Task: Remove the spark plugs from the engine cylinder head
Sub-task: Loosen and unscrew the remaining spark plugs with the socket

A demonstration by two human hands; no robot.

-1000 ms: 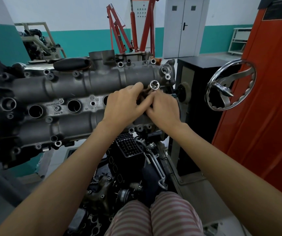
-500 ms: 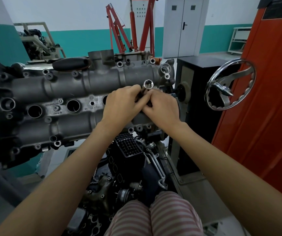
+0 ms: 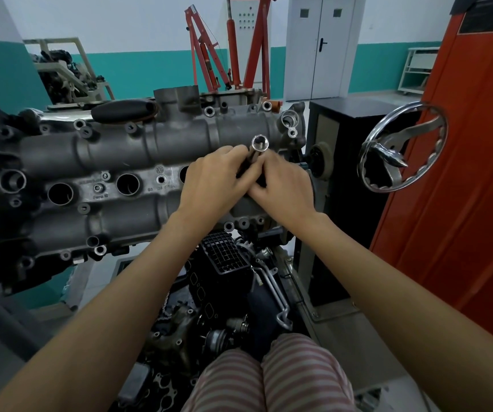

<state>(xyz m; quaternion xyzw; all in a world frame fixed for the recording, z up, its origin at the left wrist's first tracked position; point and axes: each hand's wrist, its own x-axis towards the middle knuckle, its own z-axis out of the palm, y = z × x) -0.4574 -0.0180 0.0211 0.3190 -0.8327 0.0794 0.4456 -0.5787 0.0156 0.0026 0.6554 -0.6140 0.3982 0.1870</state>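
Since 1 s ago the socket [image 3: 259,143] has shifted left w/ both hands, towards the middle of the cylinder head [image 3: 96,185]; hands kept pinching it throughout.

L to R across the cylinder head: three plug wells show along its centre strip — an open well [image 3: 60,194] at far left, a second [image 3: 128,184] next to it, a third [image 3: 184,173] half hidden by the left hand [image 3: 214,185]. All look dark inside; can't tell if plugs sit in them. Left hand's fingers are curled round the socket's dark shank just below the chrome end. Socket stands tilted, open end facing up, poking out above the fingertips, over the head's right end. Right hand [image 3: 283,190] touches the left, its fingers curled on the same shank from the right. Right of the head, apart from it: chrome handwheel [image 3: 402,148].
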